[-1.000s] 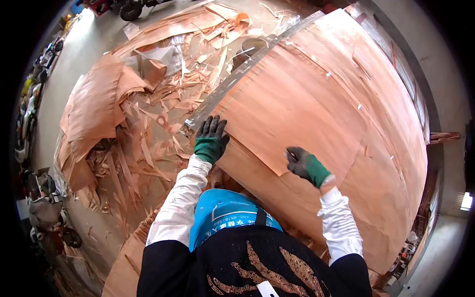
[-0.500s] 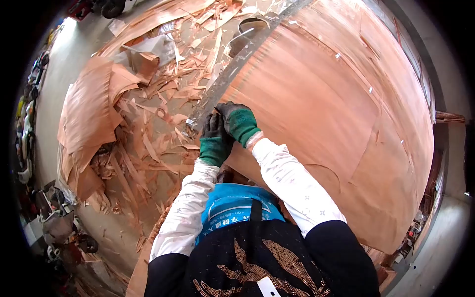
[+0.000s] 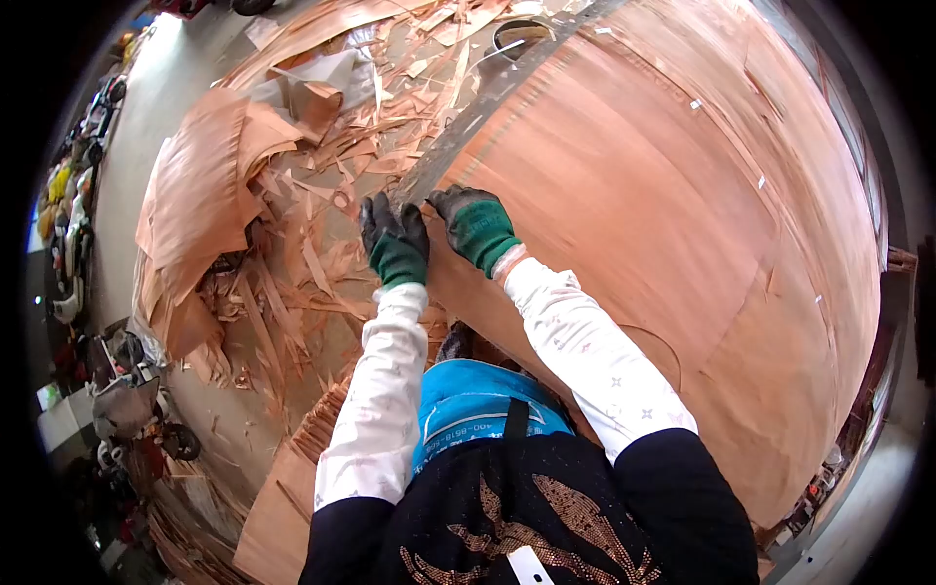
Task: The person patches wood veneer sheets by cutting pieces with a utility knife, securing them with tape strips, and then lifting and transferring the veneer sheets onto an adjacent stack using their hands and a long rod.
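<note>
A large reddish-brown wood veneer sheet (image 3: 624, 185) lies spread over a stack to my right. My right hand (image 3: 475, 226), in a black and green work glove, has its fingers bent together at the sheet's left edge, near its corner; the fingertips are partly hidden. Just left of that edge is my left hand (image 3: 395, 239), in a matching glove, fingers apart and nothing visible in them. It is separate from my right hand. A dark metal strip (image 3: 468, 122) runs along the stack's left side, beyond both hands.
Torn veneer scraps (image 3: 302, 224) litter the floor to the left, beside a heap of bent veneer sheets (image 3: 200, 185). A round container (image 3: 522, 41) stands beyond the strip. Parked scooters (image 3: 146, 419) and clutter line the far left. Small white tags (image 3: 695, 103) dot the stack.
My hands were together at the sheet's corner and are now apart. The left has moved left and its fingers have spread; the right stays by the edge. The view has shifted slightly.
</note>
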`<state>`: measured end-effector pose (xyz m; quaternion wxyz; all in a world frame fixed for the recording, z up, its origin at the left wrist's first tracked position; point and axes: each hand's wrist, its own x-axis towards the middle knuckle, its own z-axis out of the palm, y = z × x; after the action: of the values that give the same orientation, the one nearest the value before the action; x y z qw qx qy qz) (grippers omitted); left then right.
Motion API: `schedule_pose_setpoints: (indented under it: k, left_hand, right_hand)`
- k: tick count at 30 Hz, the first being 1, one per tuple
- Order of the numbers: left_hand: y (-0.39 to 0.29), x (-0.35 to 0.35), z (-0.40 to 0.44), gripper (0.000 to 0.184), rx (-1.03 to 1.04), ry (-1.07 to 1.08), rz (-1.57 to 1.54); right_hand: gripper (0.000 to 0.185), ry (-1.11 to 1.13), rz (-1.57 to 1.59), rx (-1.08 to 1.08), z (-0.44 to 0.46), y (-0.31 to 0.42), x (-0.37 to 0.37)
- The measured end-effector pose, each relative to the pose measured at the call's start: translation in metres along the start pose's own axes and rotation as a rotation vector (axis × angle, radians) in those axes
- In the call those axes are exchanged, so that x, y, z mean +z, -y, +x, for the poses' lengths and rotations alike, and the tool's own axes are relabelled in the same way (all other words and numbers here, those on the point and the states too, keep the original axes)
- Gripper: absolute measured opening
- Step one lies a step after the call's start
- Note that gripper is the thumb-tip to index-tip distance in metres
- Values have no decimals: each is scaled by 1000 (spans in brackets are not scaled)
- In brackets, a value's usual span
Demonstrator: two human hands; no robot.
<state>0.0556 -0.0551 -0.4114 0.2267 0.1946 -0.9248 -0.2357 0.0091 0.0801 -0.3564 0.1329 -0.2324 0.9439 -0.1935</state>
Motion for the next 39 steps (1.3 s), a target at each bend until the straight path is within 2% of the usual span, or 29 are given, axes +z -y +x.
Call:
schedule_pose_setpoints:
  k: [3, 4, 11, 13, 14, 18, 21, 22, 23, 25, 26, 27, 29, 30, 31, 33, 36, 39]
  left_hand:
    - [-2, 18, -2, 53, -7, 57, 164]
    - [-1, 30, -6, 54, -11, -26, 204]
    - [-4, 37, -11, 50, -28, 9, 247]
    - [-11, 35, -9, 49, -39, 14, 340]
    - [-14, 36, -10, 49, -43, 17, 379]
    - [-8, 37, -6, 47, -18, 26, 333]
    - [16, 41, 12, 49, 4, 192, 293]
    - [-6, 16, 8, 49, 64, 65, 333]
    - [-25, -6, 8, 37, 306, -85, 121]
    - [-52, -25, -10, 36, 373, 482, -274]
    - [-69, -32, -30, 41, 472, 658, -493]
    - [-85, -37, -43, 41, 419, 809, -431]
    - [-47, 13, -61, 37, 545, 668, -270]
    - [-59, 13, -65, 37, 534, 657, -194]
    - [-65, 5, -70, 39, 519, 649, -114]
    - [-67, 9, -73, 50, 621, 574, -72]
    - [-75, 10, -78, 59, 645, 526, -14]
    - [-78, 8, -78, 59, 649, 548, 64]
  right_hand:
    - [25, 19, -47, -17, 6, 2, 5]
    - [24, 26, -72, -31, 9, 1, 8]
    - [20, 48, -57, 7, 10, 3, 12]
    - [21, 21, -72, 12, -4, -4, 12]
    - [24, -82, -74, 1, -22, -17, 24]
    - [32, 47, -138, 99, -101, -52, 10]
    - [22, -61, -205, 75, -109, -55, 17]
    - [19, -109, -204, 51, -108, -59, 24]
    - [22, -89, -170, 42, -109, -58, 21]
    - [27, -46, -104, 36, -112, -55, 12]
    - [25, -104, -65, -2, -117, -55, 11]
    - [24, -163, -28, -39, -120, -57, 11]
    - [23, -15, -80, 140, -112, -49, 4]
    - [21, 70, -142, 183, -118, -54, 3]
    - [22, 95, -133, 167, -137, -60, -8]
    - [22, 137, -133, 115, -178, -80, -31]
    - [21, 148, -218, 110, -214, -108, -28]
    - [23, 210, -250, 93, -247, -134, -39]
